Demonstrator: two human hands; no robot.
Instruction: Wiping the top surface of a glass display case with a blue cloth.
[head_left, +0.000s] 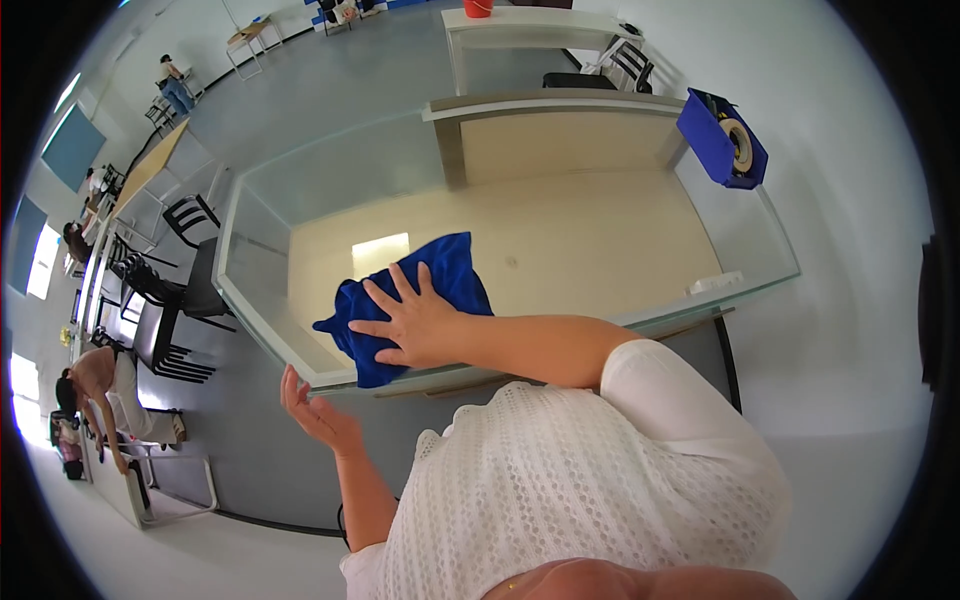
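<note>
A glass-topped display case (585, 225) with a cream inner base stands before me. Spread flat on its glass lies a blue cloth (457, 277), its lower edge reaching the near rim. My right hand (412, 322) rests palm down on the cloth with the fingers spread, not gripped round it. At the case's near left corner my left hand (319, 412) is raised, palm up and fingers loosely apart, holding nothing. Whether it touches the rim, I cannot tell.
A blue plastic bin (709, 142) holding a roll of tape sits on the far right corner. Black chairs (202, 277) stand at the left. Behind is a white table (540, 26) with a red bucket (478, 7). Several people are farther left, one bending over a table (97, 382).
</note>
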